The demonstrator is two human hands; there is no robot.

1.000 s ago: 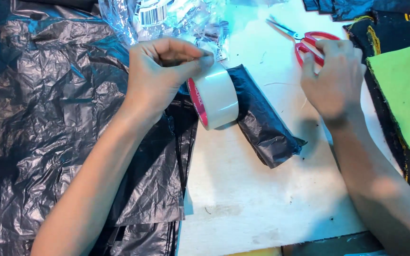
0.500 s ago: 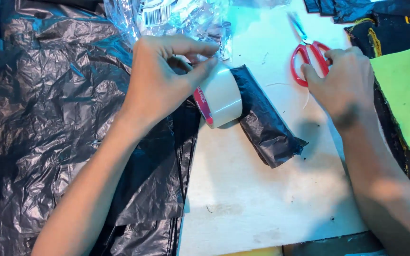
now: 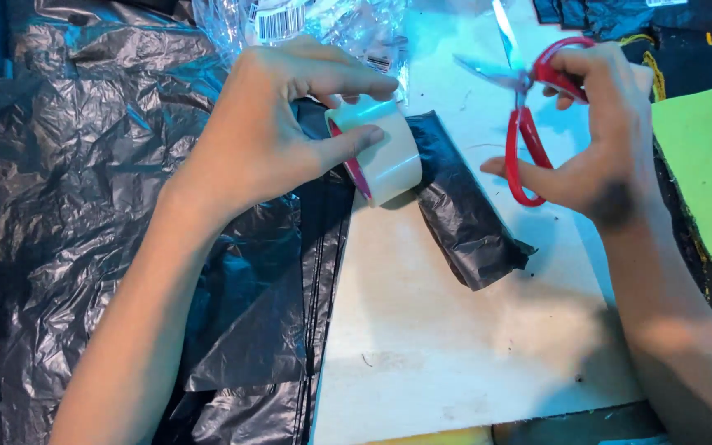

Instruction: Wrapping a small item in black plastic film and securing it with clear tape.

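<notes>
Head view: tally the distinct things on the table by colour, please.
Black: 2, the wrapped bundle and the loose plastic sheeting
Red-handled: 1, scissors in the right hand
White: 1, tape roll in the left hand
Clear: 1, plastic bags
Yellow-green: 1, cloth
Total: 6

Left hand (image 3: 278, 124): forearm reaching up from the lower left, fingers curled, thumb and forefinger pinched.
Right hand (image 3: 599, 136): forearm coming in from the lower right, wrist bent, thumb and fingers spread apart, gripping.
Spacing: hands well apart, level.
</notes>
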